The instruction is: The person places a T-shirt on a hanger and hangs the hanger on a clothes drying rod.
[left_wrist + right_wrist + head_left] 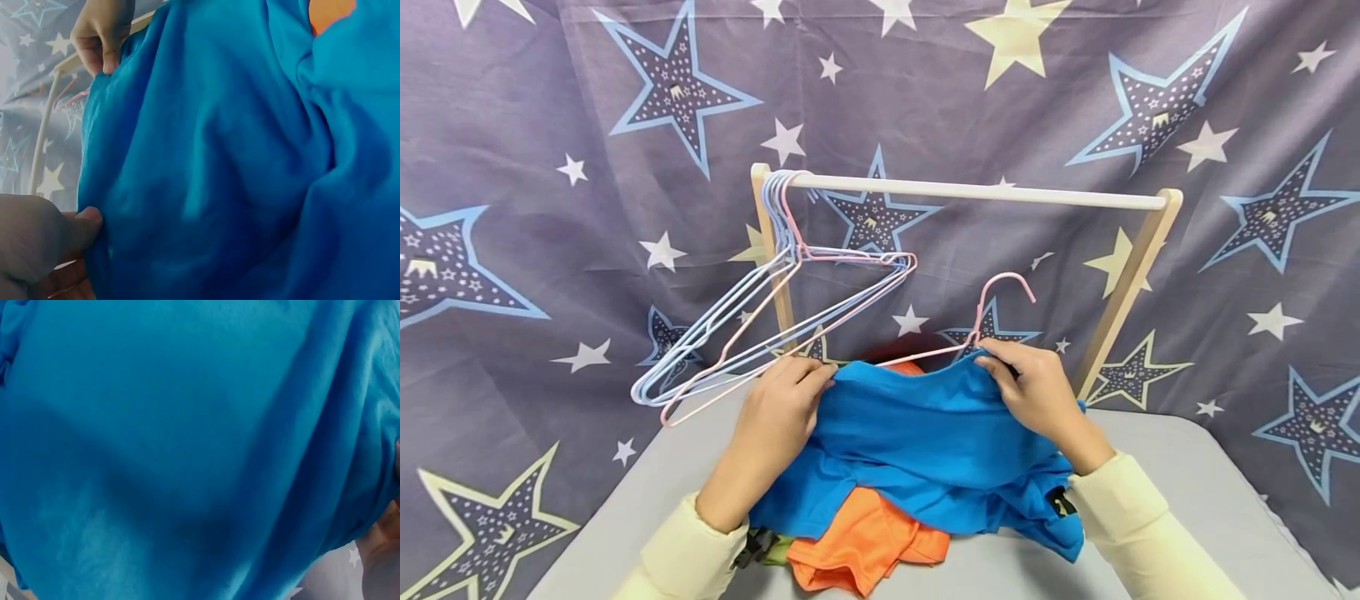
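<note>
A blue garment (925,425) hangs stretched between both hands, its lower part spread over an orange garment (868,542). At the upper left edge of the blue cloth, my left hand (782,408) pinches the fabric between thumb and fingers. My right hand (1037,387) pinches the same edge farther right, close to the neck of a pink hanger (925,354). The hook of that hanger sticks up above the cloth, while its lower part is hidden behind the fabric. Blue cloth (187,437) fills most of the right wrist view.
A rack with a white rail (985,192) and wooden posts stands behind the hands. Several blue and pink hangers (700,350) hang at its left end. Grey-covered table (1195,492) lies underneath. A star-patterned curtain (925,92) forms the backdrop.
</note>
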Available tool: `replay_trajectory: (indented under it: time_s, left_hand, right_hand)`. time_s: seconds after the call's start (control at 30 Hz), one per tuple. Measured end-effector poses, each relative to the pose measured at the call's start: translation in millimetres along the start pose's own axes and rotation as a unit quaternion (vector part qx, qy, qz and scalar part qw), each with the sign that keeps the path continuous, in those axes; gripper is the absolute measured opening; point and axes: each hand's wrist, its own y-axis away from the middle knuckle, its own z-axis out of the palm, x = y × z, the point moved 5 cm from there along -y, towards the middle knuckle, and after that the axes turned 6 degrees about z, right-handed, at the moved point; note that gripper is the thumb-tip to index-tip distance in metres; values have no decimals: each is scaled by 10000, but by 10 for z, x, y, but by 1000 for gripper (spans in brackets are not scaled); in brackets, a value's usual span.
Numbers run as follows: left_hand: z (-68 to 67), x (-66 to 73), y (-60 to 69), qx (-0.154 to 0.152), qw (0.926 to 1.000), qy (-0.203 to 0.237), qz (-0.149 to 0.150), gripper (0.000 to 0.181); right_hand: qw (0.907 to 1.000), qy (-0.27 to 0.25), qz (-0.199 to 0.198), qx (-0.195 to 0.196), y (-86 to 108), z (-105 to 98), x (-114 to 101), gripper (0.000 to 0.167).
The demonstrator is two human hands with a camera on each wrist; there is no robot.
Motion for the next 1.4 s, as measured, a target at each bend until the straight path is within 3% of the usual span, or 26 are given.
replay_trajectory:
  time_s: [0.47,0.6,0.83,1.2,1.4]
  left_hand:
    - [204,179,-82,24,10000,7,11,17]
    - [284,217,-92,32,9998,-86,-174,12]
    - [362,162,-70,50,9969,-352,-695,21]
    - [360,86,-36,287,9930,-464,-1052,21]
    - [340,79,-16,432,9918,-524,-1084,20]
  right_hand:
    - [9997,-242,-42,52,-17,158,-103,29]
    - [9996,-290,0,-30,-25,197,-126,26]
    - [9988,-446,145,-163,-18,220,-97,27]
    - [9993,-154,300,-169,23,241,-27,26]
    - [9989,222,404,-62,115,239,10,30]
